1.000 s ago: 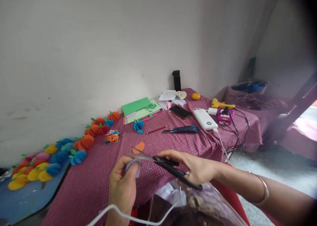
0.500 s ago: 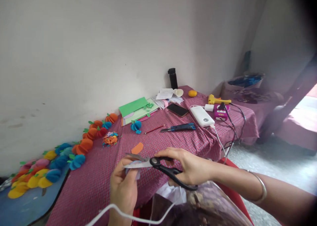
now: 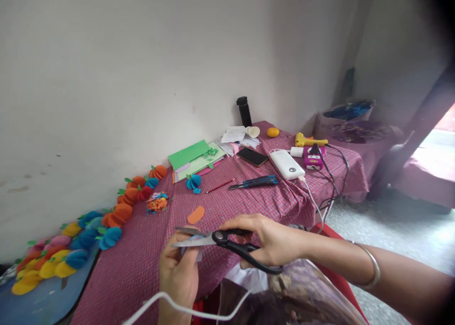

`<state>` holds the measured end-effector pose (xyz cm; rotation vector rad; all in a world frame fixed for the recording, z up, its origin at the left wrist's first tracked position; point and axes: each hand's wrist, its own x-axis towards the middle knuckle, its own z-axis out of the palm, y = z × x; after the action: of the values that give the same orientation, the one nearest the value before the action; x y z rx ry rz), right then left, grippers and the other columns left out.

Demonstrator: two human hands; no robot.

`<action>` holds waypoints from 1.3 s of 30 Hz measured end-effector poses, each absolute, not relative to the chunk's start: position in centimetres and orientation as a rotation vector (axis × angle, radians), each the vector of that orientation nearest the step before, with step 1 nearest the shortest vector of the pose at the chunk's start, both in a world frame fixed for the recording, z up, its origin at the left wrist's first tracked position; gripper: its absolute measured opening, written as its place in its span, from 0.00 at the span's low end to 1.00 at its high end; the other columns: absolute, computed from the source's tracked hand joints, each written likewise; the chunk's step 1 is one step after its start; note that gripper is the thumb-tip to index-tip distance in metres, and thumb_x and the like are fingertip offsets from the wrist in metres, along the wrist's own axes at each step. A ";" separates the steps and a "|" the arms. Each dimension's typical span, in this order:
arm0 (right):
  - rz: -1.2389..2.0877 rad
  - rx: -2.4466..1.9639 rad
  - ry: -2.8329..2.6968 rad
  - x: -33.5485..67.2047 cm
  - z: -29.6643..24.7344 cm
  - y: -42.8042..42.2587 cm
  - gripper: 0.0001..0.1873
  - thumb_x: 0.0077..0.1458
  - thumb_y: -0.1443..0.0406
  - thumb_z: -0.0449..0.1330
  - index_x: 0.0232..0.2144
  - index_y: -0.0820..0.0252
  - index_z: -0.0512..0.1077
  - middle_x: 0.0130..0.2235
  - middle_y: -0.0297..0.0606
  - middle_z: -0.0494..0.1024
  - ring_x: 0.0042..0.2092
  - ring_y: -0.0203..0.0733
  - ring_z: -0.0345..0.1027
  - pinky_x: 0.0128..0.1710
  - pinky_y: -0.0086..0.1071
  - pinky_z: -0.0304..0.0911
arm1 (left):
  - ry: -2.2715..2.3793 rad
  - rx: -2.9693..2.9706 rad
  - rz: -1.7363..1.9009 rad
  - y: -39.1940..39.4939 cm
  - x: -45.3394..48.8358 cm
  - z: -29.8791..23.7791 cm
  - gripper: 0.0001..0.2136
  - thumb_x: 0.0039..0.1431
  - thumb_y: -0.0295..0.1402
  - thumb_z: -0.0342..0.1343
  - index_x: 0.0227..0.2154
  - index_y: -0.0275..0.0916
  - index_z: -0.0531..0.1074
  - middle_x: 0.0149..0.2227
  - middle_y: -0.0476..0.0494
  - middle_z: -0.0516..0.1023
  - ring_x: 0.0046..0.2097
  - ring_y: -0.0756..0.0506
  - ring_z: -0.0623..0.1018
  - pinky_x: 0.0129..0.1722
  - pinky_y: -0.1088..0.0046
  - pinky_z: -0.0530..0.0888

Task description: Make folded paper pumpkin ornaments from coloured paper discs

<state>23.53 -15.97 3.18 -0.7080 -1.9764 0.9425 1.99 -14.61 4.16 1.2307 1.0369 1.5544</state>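
Two grips to see in the head view, both on the near side of the orange paper piece (image 3: 196,215). With the left hand (image 3: 179,270), pinching a small bit of pale paper (image 3: 198,256) between thumb and fingers, just nearer than the orange paper piece. With the right hand (image 3: 268,239), curled firmly round the handles, holding black-handled scissors (image 3: 219,238) — blades parted and reaching left across the pale paper, hard to tell whether biting into it. Left of the orange paper piece, on the checked tablecloth (image 3: 135,263), a heap of colourful scraps (image 3: 157,203); farther left, a row of paper pumpkins (image 3: 119,215). Beyond and right of the orange paper piece, a red pencil (image 3: 220,185), a blue cutter (image 3: 261,182), a dark phone (image 3: 251,156) and a white power bank (image 3: 287,163).
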 end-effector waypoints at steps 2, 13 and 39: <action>0.965 -0.702 -1.970 23.6 3.2 -16.0 0.33 0.46 0.62 0.68 0.56 0.58 0.68 0.49 0.41 0.76 0.47 0.41 0.71 0.47 0.30 0.65 | 1.024 1.242 1.550 -14.6 1.9 4.1 0.06 0.38 0.31 0.68 0.19 0.38 0.76 0.25 0.48 0.77 0.30 0.50 0.75 0.33 0.78 0.74; 0.993 -0.682 -1.957 23.5 3.1 -16.1 0.32 0.47 0.66 0.66 0.56 0.59 0.67 0.48 0.39 0.76 0.45 0.39 0.71 0.44 0.27 0.64 | 1.048 1.168 1.562 -14.9 2.4 4.3 0.06 0.35 0.30 0.68 0.20 0.39 0.77 0.25 0.49 0.77 0.28 0.50 0.75 0.30 0.79 0.74; 0.875 -0.671 -1.991 23.5 3.2 -16.3 0.29 0.50 0.69 0.62 0.56 0.59 0.67 0.47 0.41 0.77 0.43 0.38 0.71 0.41 0.27 0.64 | 1.047 1.165 1.555 -15.1 2.3 4.4 0.05 0.36 0.29 0.68 0.19 0.39 0.77 0.25 0.49 0.77 0.28 0.50 0.74 0.30 0.78 0.73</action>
<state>23.50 -16.27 3.24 -0.6707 -1.9908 0.8746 2.32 -15.13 4.36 1.1645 1.0471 1.5552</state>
